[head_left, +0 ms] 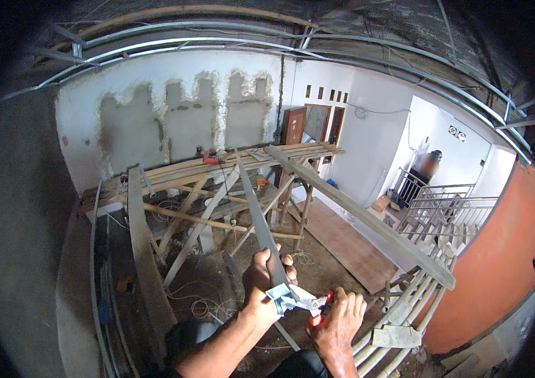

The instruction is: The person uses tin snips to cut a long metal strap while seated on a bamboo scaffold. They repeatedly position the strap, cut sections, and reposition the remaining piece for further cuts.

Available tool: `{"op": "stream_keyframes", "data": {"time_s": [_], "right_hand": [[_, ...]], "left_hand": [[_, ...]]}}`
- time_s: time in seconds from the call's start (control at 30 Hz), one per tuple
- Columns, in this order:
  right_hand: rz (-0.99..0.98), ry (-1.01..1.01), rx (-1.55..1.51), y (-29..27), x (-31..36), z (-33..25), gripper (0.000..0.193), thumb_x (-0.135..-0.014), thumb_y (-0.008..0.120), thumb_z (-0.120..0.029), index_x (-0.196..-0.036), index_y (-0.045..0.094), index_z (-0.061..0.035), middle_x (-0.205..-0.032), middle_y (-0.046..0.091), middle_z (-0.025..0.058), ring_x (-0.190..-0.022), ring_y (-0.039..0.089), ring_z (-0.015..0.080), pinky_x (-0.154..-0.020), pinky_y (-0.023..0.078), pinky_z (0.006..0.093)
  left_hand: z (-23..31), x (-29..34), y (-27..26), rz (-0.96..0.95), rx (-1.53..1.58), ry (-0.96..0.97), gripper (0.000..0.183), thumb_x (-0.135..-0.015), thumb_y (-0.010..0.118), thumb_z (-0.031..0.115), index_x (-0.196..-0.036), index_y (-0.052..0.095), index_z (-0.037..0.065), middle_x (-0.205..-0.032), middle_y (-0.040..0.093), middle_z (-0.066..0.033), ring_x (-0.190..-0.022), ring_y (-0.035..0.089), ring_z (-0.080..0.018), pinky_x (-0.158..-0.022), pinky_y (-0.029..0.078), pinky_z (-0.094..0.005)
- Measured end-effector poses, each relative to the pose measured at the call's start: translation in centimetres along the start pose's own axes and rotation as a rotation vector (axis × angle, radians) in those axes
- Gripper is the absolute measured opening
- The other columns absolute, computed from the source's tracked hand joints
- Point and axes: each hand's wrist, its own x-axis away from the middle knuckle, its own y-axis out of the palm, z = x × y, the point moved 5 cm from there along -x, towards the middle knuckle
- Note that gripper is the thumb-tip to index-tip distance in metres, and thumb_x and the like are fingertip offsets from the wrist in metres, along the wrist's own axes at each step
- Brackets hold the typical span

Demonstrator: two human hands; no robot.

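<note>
The left hand [260,280] grips the metal strip [257,217] by its near end, where the right hand [341,315] works snips [305,301], apparently cutting; the next squeeze calls for steadiness.

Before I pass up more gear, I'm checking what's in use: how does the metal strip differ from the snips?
The metal strip is long and narrow; the snips are much shorter. The strip is mostly grey, while the snips have red handles. The left hand grips the strip; the right hand holds the snips. Both show grey metal.
</note>
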Motion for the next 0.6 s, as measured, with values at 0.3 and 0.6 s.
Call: {"op": "stream_keyframes", "data": {"time_s": [0.3, 0.6], "right_hand": [[-0.075, 0.057, 0.006, 0.4, 0.0, 1.3, 0.078, -0.05, 0.082, -0.01, -0.121, 0.052, 0.0022, -0.098, 0.056, 0.0164, -0.089, 0.052, 0.0373, -0.08, 0.041, 0.0478], [-0.153, 0.037, 0.003, -0.3, -1.8, 1.4, 0.057, -0.056, 0.081, -0.012, -0.105, 0.055, 0.0004, -0.092, 0.055, 0.0164, -0.084, 0.052, 0.0371, -0.077, 0.042, 0.047]], "left_hand": [[-1.0, -1.5, 1.1, -0.017, 0.019, -0.067, 0.021, -0.102, 0.053, 0.034, -0.105, 0.053, 0.014, -0.078, 0.057, -0.0038, -0.057, 0.055, -0.0185, -0.053, 0.046, -0.0331], [-0.6, -1.3, 1.6, 0.043, 0.041, -0.004, 0.018, -0.099, 0.058, 0.03, -0.093, 0.052, 0.014, -0.075, 0.057, 0.0001, -0.054, 0.054, -0.0146, -0.05, 0.046, -0.0301]]}}
